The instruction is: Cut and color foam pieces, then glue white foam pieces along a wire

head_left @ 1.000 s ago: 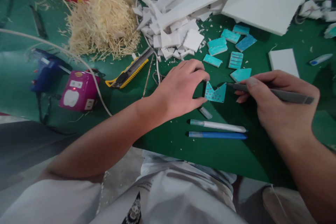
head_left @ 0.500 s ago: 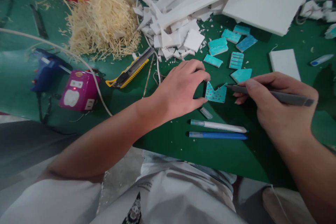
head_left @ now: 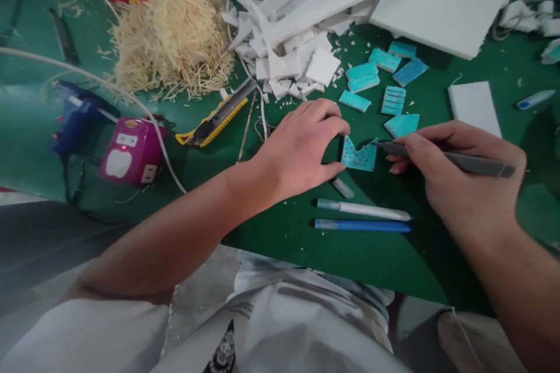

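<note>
A small turquoise foam piece with a V-shaped notch and dark dots lies on the green table. My left hand holds its left edge between thumb and fingers. In my right hand is a grey marker pen, its tip at the upper right point of the piece. Just below lie a clear pen cap, a white-barrelled marker and a blue marker. Several turquoise foam pieces are scattered above, one of them a striped piece.
White foam scraps and wood shavings are heaped at the back. A yellow box cutter, a purple power adapter and a blue glue gun lie to the left. White foam board occupies the back right.
My right hand and the grey marker pen have shifted very slightly left. The left hand and the dotted piece stay practically in place.
</note>
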The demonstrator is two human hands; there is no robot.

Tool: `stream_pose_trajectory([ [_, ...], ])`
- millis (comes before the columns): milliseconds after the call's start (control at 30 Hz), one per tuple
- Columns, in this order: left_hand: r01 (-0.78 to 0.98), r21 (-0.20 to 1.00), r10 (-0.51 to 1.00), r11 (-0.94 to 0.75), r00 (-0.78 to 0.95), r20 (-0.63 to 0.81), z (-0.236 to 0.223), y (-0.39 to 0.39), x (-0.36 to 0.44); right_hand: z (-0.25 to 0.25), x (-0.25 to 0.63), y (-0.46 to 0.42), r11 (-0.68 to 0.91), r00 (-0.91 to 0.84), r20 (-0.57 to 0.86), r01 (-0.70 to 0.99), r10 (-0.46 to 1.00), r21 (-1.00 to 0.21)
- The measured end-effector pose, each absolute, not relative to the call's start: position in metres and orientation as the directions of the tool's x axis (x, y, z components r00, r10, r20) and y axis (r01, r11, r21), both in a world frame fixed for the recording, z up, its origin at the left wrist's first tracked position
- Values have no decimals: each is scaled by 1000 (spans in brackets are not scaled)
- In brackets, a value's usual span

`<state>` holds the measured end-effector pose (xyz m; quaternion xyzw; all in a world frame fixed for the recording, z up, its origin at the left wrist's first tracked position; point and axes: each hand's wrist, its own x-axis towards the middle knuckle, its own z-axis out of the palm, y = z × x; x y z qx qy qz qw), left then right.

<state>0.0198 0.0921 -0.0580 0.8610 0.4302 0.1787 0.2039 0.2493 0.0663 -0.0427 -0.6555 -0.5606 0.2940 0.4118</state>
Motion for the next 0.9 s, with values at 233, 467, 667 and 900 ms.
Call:
stream_pose_trajectory([
  [233,666,505,812,-549,568,135,-59,92,19,-39,246,67,-46,226,74,483,971,-874],
  [467,668,506,812,-546,569,126,-60,92,17,-39,246,66,-79,268,49,445,962,-892],
  [667,674,499,814,-545,569,120,-59,92,18,-40,247,68,-82,264,44,449,964,-890],
  [900,674,491,810,-551,573,123,-58,93,18,-41,249,66,-81,257,45,461,965,-884],
])
